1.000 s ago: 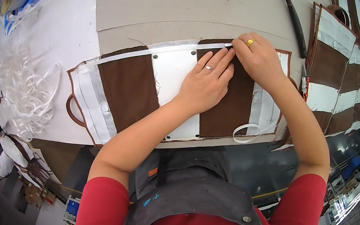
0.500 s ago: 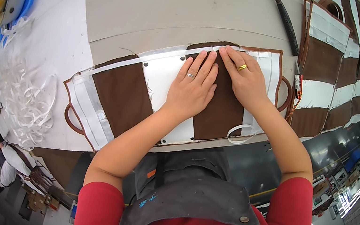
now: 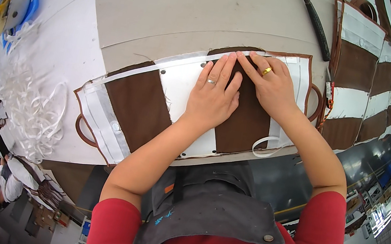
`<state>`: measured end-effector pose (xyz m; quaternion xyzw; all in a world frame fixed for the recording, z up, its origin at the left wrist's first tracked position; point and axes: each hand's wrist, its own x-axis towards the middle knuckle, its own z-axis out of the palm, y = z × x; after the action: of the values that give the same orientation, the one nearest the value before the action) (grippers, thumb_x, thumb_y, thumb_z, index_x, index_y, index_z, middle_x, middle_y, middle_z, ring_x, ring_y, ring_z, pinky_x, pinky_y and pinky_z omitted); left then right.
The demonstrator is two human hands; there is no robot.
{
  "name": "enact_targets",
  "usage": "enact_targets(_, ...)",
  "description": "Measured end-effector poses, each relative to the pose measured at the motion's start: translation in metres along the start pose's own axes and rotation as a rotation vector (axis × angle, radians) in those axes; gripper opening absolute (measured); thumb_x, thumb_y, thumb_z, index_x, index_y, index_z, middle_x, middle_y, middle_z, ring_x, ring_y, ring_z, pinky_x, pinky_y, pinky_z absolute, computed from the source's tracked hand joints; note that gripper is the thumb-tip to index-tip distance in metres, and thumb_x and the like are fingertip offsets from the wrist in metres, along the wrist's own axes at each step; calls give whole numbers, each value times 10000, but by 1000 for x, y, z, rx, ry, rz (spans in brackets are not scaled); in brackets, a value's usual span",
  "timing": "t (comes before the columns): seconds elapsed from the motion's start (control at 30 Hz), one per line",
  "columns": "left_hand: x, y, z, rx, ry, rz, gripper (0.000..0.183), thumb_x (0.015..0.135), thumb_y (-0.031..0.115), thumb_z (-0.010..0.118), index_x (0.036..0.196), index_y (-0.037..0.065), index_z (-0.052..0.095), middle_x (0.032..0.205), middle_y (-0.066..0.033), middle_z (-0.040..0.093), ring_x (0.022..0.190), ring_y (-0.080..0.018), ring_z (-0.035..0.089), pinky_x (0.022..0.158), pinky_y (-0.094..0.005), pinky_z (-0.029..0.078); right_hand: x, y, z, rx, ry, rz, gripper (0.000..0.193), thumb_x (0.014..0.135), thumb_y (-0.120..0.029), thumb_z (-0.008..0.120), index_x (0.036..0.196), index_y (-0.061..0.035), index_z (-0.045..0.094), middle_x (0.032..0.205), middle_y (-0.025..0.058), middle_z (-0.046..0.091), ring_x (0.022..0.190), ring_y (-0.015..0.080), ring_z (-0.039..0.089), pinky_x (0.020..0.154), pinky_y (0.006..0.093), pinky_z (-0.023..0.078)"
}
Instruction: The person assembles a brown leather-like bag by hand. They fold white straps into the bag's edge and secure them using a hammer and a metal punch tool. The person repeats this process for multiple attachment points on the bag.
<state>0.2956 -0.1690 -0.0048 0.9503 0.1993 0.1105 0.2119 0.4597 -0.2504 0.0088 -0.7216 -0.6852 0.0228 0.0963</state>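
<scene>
The striped brown-and-white fabric panel lay across the centre of the frame, on the tabletop. A narrow white strip followed its upper edge from the left end to the fingertips, so that stretch seemed already placed. Beyond them, toward the upper right, its course could not be made out, and that part looked the less settled. Brown loop handles were already on both ends.

The left hand rested palm down, its fingers extended and close together, tips at the strip. The right hand was half curled, with its forefinger stretched to the same spot; whether its thumb pinched anything was hidden.

Both hands covered parts of the panel. A white ribbon loop curled at its lower right, its origin unclear. The ribbon pile at left was too tangled to separate, and the striped pieces at upper right blurred toward the rim.
</scene>
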Motion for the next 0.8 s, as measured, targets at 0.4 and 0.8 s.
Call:
enact_targets(0.4, 42, -18, -16, -162, 167, -95, 317, 797, 133, 672, 1080, 48, 559, 1082, -97, 540, 1026, -282, 475, 878, -432, 349, 17, 24, -19, 475, 219, 309, 299, 808, -7, 593, 1101, -68, 599, 1016, 99, 584, 968, 280, 534, 828, 380, 443)
enact_targets(0.8, 63, -33, -8, -334, 34, -45, 198, 805, 25, 629, 948, 151, 685, 883, 13, 599, 867, -175, 526, 815, -347, 280, 12, 30, -4, 494, 153, 160, 155, 795, 15, 589, 929, -47, 634, 899, 45, 589, 894, 245, 553, 788, 350, 458)
